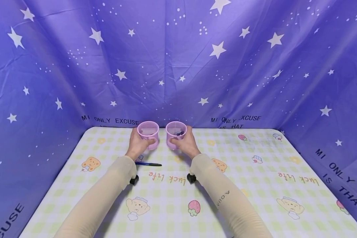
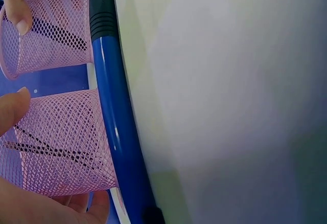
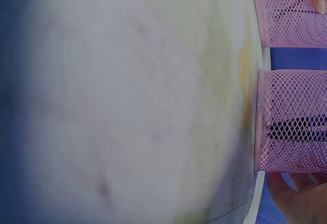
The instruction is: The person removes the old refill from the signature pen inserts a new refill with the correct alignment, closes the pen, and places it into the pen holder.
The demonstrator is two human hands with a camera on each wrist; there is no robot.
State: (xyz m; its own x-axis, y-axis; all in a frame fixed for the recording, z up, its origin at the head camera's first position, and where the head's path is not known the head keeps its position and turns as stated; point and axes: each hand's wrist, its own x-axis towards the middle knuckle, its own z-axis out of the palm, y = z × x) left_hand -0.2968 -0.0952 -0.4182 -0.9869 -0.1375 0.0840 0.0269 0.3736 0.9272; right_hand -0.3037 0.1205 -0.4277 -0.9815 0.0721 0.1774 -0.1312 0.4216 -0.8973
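Two pink mesh pen holders stand side by side at the table's far edge, a small gap between them. My left hand (image 1: pixel 138 144) grips the left pen holder (image 1: pixel 155 138) from its outer side, thumb across the front. Thin dark sticks show through its mesh in the left wrist view. Around the right pen holder (image 1: pixel 170 136) my right hand (image 1: pixel 188 144) curls from the right, thumb likewise in front. Dark pens (image 3: pixel 296 128) lean inside that one. A blue pen (image 1: pixel 150 164) with a dark grip section lies on the cloth near my left wrist.
A checked tablecloth (image 1: pixel 166 205) with printed cartoon figures covers the table. Purple star-patterned curtains (image 1: pixel 166 66) hang right behind the far edge and along both sides. Black wrist devices sit under my left sleeve (image 1: pixel 107 188) and right sleeve (image 1: pixel 226 191).
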